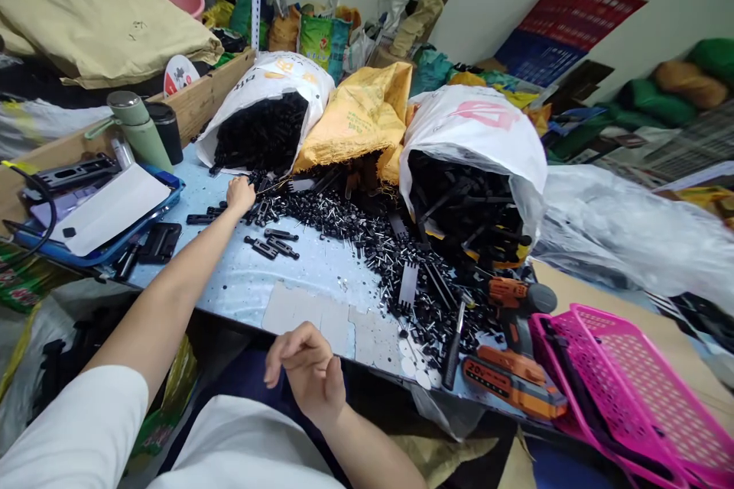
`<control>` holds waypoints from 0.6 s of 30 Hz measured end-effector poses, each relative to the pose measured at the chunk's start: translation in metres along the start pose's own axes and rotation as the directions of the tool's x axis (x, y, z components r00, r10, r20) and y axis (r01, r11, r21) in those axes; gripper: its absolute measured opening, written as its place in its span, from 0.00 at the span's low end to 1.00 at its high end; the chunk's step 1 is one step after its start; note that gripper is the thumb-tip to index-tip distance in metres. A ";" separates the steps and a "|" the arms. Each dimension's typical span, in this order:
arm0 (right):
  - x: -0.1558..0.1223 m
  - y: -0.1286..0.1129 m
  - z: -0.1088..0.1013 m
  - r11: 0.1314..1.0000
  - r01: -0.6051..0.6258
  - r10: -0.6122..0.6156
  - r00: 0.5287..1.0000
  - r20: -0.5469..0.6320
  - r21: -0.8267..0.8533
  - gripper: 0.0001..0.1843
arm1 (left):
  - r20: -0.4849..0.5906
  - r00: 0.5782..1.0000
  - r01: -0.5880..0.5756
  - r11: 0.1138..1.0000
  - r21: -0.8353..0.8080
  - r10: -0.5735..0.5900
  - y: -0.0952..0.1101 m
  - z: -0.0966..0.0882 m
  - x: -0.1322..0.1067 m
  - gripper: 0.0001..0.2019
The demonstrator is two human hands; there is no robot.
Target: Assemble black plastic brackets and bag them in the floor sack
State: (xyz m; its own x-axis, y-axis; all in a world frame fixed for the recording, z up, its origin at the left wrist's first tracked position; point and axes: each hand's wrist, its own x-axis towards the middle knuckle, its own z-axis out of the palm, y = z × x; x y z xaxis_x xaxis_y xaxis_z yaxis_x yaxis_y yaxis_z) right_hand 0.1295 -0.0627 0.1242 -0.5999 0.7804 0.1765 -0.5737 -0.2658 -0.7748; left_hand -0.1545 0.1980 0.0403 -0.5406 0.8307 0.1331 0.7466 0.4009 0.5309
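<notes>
My left hand (239, 193) reaches far across the pale blue table (310, 267) to the mouth of a white sack (269, 95) full of black plastic parts. Its fingers are curled down into the loose black parts (269, 206) there; what they grip is hidden. My right hand (306, 367) hangs at the table's near edge, fingers loosely curled, with nothing in it. A heap of small black pieces with metal pins (367, 233) spreads over the middle of the table. Flat black brackets (274, 242) lie just right of my left forearm.
A yellow sack (358, 114) and a second white sack (475, 137) spill black parts. An orange cordless drill (513, 351) lies by pink baskets (625, 390) at the right. A blue tray (108, 225), green flask (141, 130) and black cup stand at the left.
</notes>
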 end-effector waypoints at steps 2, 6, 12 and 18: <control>-0.011 0.003 -0.029 0.996 -0.009 -0.003 0.992 -0.127 -0.090 0.26 | 0.081 0.994 0.075 0.997 0.000 -0.075 -0.002 -0.002 0.029 0.18; -0.016 0.004 -0.086 0.905 -0.173 0.078 0.966 -0.247 -0.390 0.20 | 0.192 0.973 0.127 0.992 0.027 -0.130 -0.002 0.007 0.046 0.18; 0.109 -0.032 -0.176 0.469 -0.227 0.092 0.974 -0.209 -0.854 0.18 | 0.128 0.992 0.012 0.997 0.074 -0.021 -0.006 -0.008 0.007 0.15; 0.287 -0.045 -0.228 0.125 -0.352 -0.245 0.895 -0.372 -0.928 0.18 | 0.244 0.890 -0.387 0.921 -0.043 0.385 0.017 -0.057 -0.108 0.09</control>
State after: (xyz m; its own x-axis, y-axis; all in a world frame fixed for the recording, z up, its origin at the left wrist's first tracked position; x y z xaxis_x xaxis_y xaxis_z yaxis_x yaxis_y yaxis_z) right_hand 0.1100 0.3027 0.0711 -0.1883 0.9745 0.1220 0.6571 0.2173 -0.7218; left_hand -0.1054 0.0928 0.0825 -0.0989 0.9880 0.1186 0.8801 0.0313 0.4737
